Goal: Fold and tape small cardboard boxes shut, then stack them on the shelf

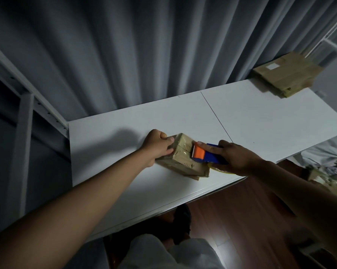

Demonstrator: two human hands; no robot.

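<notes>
Taping is underway: the left hand (pixel 159 145) grips the box (pixel 183 156), the right hand (pixel 235 157) clasps the tape dispenser (pixel 206 153), which likely must next tear off cleanly.

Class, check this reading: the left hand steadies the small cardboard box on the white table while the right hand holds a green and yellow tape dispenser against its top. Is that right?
Not quite: the head view shows the tape dispenser is orange and blue. The rest stands: the left hand steadies the box on the white table, and the right hand holds the dispenser.
</notes>
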